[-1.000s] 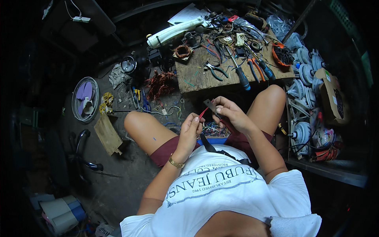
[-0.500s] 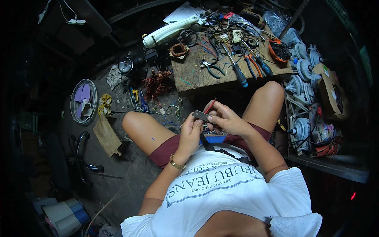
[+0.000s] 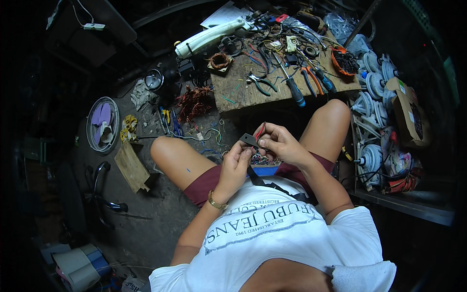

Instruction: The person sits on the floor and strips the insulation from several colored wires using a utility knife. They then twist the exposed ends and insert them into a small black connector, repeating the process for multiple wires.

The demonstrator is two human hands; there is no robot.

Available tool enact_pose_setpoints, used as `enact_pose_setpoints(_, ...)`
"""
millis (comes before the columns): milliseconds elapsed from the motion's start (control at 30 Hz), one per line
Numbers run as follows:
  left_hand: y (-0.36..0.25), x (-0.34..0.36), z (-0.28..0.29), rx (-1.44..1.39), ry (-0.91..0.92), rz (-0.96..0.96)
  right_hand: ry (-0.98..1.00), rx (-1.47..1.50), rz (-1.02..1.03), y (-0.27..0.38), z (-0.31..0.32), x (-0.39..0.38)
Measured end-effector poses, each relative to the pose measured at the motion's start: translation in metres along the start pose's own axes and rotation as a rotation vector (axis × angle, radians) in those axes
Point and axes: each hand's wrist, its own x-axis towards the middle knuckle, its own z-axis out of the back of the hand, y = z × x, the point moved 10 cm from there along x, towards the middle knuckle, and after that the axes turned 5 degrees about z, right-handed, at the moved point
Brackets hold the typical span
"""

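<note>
Compared with a second ago, the dark flat piece [image 3: 249, 140] has come down, its far end swinging over toward the left hand [image 3: 236, 159]; the red length [image 3: 260, 130] now rises beside the forefinger of the right hand [image 3: 280, 145]. The piece lies tilted between both hands, over the loose coloured wires [image 3: 269, 161] and short of the near edge of the tabletop [image 3: 228, 90].

The right thumb and fingers pinch the piece's right end. The left thumb and forefinger are pressed together beside its other end, but what sits between them is hidden. Whether the red length is wire or part of a tool, I cannot tell.

The step in hand looks like close fingertip work with the piece, turning or lining it up. The next move seems to call for a firm right pinch and a small, careful adjustment from the left.

At the tabletop's near edge, the screwdriver [image 3: 296, 93] overhangs; the green-handled pliers [image 3: 262, 85] lie toward the left corner, and the copper coil [image 3: 220, 62] sits on the left edge.
</note>
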Motion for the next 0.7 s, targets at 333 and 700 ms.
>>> enact_pose_setpoints(333,0.001,-0.005,-0.001,-0.065,0.038,0.057,0.012,0.07,0.019,0.002,0.007,0.005)
enact_pose_setpoints(700,0.0,-0.014,0.004,-0.134,0.134,0.129,0.073,0.166,0.026,0.004,0.012,0.01)
